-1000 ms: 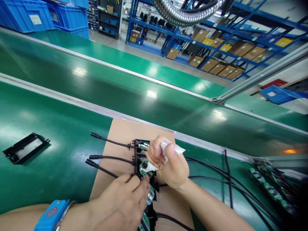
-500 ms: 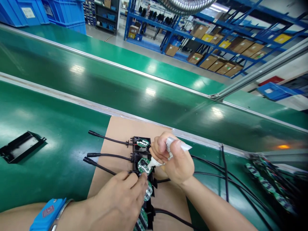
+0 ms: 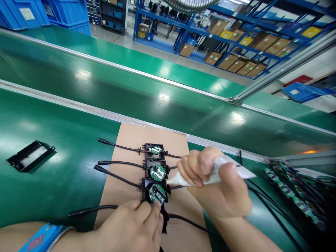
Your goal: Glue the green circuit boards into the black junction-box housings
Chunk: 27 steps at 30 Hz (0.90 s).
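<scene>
In my right hand [image 3: 217,182] is a white squeeze tube [image 3: 214,171], its nozzle pointing left, just right of the third round circuit board [image 3: 157,193]. My left hand [image 3: 133,225] has its fingertips on the lower edge of that green board, which sits tilted over its black housing; the thumb is hidden. Above it, a second round board [image 3: 158,172] carries a thick white paste trail. The farthest board [image 3: 155,149] also bears white paste and lies in an open black housing [image 3: 157,156]. Part of the nearest housing is behind my left hand.
Beneath the row lies a brown cardboard sheet [image 3: 126,140]. Black cables [image 3: 123,178] reach out both sides. An empty black case [image 3: 30,155] lies at left; a heap of circuit boards and wires [image 3: 294,199] at right. A metal rail [image 3: 86,103] crosses behind.
My right hand has moved right and down, taking the nozzle off the second board, which now shows more white paste. My left hand has shifted down to the third board.
</scene>
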Each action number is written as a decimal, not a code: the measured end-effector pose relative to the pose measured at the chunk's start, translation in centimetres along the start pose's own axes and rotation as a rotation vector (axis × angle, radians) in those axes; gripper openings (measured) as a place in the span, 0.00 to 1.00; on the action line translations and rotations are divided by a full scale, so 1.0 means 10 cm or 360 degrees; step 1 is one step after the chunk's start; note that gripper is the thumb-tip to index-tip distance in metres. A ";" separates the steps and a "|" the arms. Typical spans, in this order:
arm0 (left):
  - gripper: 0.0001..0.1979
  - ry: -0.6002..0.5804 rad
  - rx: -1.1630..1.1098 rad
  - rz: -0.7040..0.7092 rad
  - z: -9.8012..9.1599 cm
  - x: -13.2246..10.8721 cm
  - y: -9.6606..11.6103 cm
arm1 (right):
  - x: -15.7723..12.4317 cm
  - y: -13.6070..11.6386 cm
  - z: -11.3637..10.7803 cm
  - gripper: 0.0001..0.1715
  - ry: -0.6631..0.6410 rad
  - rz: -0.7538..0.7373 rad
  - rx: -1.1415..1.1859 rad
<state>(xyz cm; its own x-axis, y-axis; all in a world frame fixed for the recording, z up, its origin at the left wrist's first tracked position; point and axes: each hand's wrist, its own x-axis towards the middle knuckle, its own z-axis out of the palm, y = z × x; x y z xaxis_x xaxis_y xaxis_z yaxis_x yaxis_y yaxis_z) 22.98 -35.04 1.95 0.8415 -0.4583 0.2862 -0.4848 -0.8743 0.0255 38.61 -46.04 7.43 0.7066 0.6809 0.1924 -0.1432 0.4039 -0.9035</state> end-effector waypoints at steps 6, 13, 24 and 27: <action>0.19 -0.0268 -0.0047 -0.0032 0.03 -0.17 0.15 | -0.21 0.28 0.19 0.17 -0.0076 0.0065 0.0127; 0.27 -0.0527 -0.0143 -0.0055 0.06 -0.20 0.10 | -0.21 0.39 0.19 0.15 -0.0163 0.0020 0.0030; 0.35 -0.0803 -0.0168 -0.0064 -0.19 -0.14 0.05 | -0.39 0.26 0.07 0.14 -0.0086 0.0019 -0.0136; 0.35 -0.0783 -0.0159 -0.0113 -0.25 -0.14 0.06 | -0.35 0.24 0.04 0.14 -0.0045 -0.0007 -0.0153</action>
<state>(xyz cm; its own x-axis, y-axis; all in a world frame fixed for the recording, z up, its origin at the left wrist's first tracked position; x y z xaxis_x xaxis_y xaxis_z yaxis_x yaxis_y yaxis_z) 20.93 -34.58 3.95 0.8743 -0.4404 -0.2039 -0.4224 -0.8974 0.1271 35.50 -47.18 4.73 0.6869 0.6969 0.2058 -0.0721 0.3472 -0.9350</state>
